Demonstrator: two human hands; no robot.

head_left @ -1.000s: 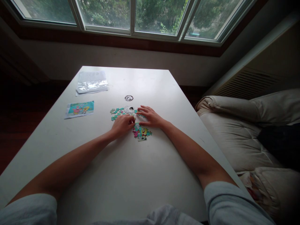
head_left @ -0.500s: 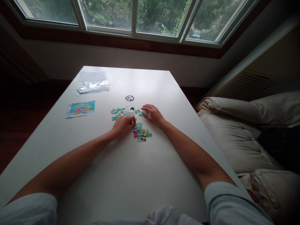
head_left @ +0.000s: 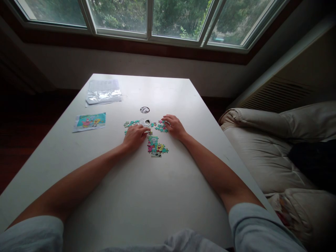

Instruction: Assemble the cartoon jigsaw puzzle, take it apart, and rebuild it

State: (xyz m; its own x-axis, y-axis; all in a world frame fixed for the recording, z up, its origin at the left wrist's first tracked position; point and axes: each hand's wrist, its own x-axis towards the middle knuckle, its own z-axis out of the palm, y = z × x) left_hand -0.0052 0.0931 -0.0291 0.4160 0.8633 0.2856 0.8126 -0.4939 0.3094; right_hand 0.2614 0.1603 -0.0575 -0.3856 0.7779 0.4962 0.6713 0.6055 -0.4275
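My left hand [head_left: 135,135] lies low on the white table [head_left: 147,196] with its fingers stretched forward. The fingertips touch loose teal puzzle pieces [head_left: 130,123] just below a small round tin [head_left: 145,122]. My right hand [head_left: 174,126] is curled, fingertips pressed down among more loose teal pieces [head_left: 160,128]; what they pinch is too small to make out. Between and just below the hands sits the joined part of the cartoon puzzle [head_left: 156,146], free of both hands.
A round lid [head_left: 144,110] lies beyond the tin. A printed picture of the puzzle [head_left: 90,121] and a clear plastic bag on paper [head_left: 103,91] lie at the far left. A cream sofa [head_left: 262,154] stands close along the table's right edge.
My right hand has drawn back to the right, off the joined part and onto the loose pieces. My left hand has slid slightly left and up. The joined part is now uncovered.
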